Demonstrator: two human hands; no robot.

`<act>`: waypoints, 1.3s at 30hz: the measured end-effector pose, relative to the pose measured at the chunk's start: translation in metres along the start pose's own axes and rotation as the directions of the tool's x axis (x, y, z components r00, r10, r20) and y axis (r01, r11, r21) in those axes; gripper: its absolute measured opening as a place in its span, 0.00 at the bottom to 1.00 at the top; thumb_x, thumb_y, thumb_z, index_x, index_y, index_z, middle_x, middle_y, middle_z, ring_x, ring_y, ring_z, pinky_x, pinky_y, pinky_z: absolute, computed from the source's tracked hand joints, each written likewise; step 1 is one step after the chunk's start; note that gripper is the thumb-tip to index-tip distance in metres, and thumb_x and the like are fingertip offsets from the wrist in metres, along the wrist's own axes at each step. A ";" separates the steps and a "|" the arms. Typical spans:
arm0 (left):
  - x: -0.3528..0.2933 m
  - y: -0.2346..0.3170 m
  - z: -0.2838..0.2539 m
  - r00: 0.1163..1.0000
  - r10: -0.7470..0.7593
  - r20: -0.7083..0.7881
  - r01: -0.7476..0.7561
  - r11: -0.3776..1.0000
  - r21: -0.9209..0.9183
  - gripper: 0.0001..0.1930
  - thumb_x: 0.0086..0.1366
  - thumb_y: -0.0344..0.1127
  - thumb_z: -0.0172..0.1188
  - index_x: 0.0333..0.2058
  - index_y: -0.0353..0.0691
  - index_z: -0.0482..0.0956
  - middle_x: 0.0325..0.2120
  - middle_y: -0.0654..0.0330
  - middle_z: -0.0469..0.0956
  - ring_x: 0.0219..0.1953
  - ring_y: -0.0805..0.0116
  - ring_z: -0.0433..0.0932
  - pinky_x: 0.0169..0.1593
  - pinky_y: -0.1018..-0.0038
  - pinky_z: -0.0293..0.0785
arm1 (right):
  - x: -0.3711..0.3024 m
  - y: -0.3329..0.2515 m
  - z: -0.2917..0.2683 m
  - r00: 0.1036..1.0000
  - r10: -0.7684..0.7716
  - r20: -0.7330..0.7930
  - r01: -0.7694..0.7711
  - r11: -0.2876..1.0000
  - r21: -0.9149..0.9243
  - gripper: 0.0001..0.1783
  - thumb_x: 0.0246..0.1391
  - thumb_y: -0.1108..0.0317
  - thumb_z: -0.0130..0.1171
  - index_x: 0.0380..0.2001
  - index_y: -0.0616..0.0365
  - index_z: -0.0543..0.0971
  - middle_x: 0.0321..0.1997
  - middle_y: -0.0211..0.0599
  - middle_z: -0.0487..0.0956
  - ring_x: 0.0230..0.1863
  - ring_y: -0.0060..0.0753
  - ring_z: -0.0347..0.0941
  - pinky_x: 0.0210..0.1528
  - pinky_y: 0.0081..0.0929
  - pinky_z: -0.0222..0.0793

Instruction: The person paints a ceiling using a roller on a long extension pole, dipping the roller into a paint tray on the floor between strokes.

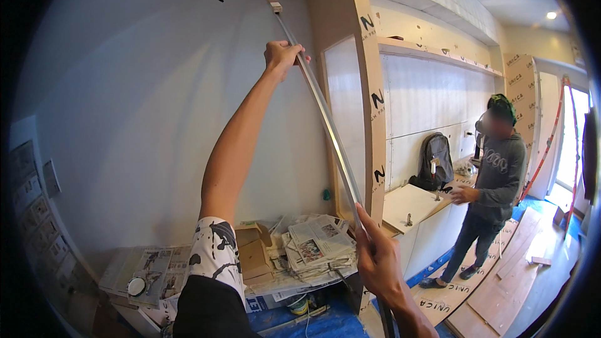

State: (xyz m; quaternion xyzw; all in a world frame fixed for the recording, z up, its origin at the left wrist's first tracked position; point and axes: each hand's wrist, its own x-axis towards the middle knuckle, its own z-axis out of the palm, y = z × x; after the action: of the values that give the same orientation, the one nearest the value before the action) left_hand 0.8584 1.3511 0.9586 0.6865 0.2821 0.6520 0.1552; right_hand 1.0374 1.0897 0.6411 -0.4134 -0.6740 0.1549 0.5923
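A long silver metal pole slants up from lower right toward the top of the pale wall. My left hand grips its upper part, with that arm stretched upward. Lower down, my right hand is closed round the same pole. At the pole's top end sits a small, flat, reddish-brown and white piece, near where wall and ceiling meet. Its exact kind is too small to make out, as is whether it touches the wall.
Stacked newspapers and an open cardboard box lie below the wall. A round white lid or tin rests on newspaper at left. Covered cabinet panels rise at right. Another person stands beside the counter; a red ladder is beyond.
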 end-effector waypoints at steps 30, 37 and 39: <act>-0.256 0.259 -0.005 0.996 0.064 0.055 -0.059 0.995 -0.080 0.07 0.62 0.26 0.58 0.33 0.25 0.78 0.30 0.50 0.80 0.29 0.63 0.83 0.37 0.70 0.83 | -0.291 -0.175 -0.143 1.000 0.015 0.019 -0.013 0.996 -0.091 0.29 0.58 0.82 0.50 0.63 0.56 0.67 0.19 0.41 0.71 0.18 0.22 0.61 0.22 0.24 0.58; -0.215 0.245 -0.023 0.998 0.052 0.034 -0.050 0.997 -0.067 0.06 0.61 0.26 0.58 0.33 0.25 0.77 0.30 0.50 0.80 0.30 0.62 0.83 0.39 0.71 0.82 | -0.255 -0.179 -0.119 0.999 -0.018 0.046 0.022 0.997 -0.080 0.30 0.58 0.81 0.49 0.64 0.55 0.65 0.21 0.43 0.72 0.20 0.25 0.64 0.25 0.24 0.62; -0.200 0.229 -0.029 0.998 0.063 0.027 -0.061 0.996 -0.068 0.05 0.61 0.24 0.58 0.31 0.26 0.77 0.30 0.49 0.80 0.30 0.61 0.83 0.37 0.70 0.82 | -0.242 -0.174 -0.107 0.999 -0.030 0.044 0.033 0.998 -0.059 0.30 0.58 0.80 0.51 0.65 0.54 0.65 0.20 0.44 0.72 0.19 0.31 0.66 0.25 0.28 0.63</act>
State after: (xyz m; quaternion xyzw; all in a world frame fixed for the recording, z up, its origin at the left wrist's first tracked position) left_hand 0.8741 1.0468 0.9334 0.6986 0.2364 0.6557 0.1620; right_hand 1.0608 0.7746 0.6268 -0.4167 -0.6975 0.1342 0.5673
